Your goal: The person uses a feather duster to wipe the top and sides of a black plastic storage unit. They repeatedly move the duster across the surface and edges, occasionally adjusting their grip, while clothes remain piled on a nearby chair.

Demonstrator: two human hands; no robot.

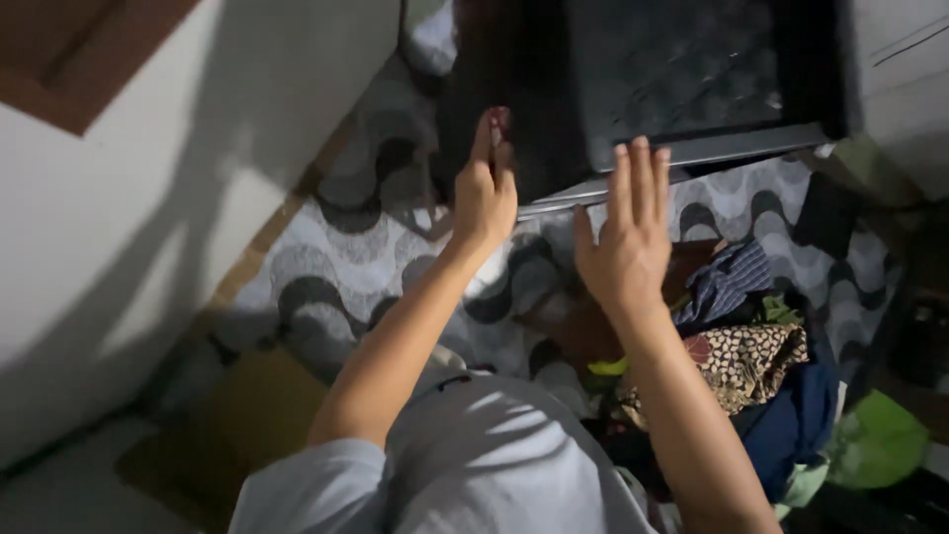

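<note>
A pale grey shirt [474, 465], soft and creased, is filling the bottom of the view, closest to the camera, with both bare forearms reaching up and away from it. The left hand [484, 193] is lifting toward a dark, boxy container [682, 74] lying open on the bed; its fingers are pressed together and appear to be pinching a small reddish item at the tips, too dim and small to identify. The right hand [628, 237] is hovering just beside the container's pale metallic front edge, palm down, fingers straight and held close together, gripping nothing. The container's inner surface is looking rough and dark, and its top and right side are running out of the frame. Beneath everything, a bedsheet [336, 257] printed with grey, black and white wave shapes is spreading out. To the right of the right forearm, a loose pile of clothes [761, 376] is lying crumpled: striped blue cloth, a brown spotted fabric, navy and bright green pieces, their edges sinking into shadow. A plain white wall [148, 198] is rising at left.
</note>
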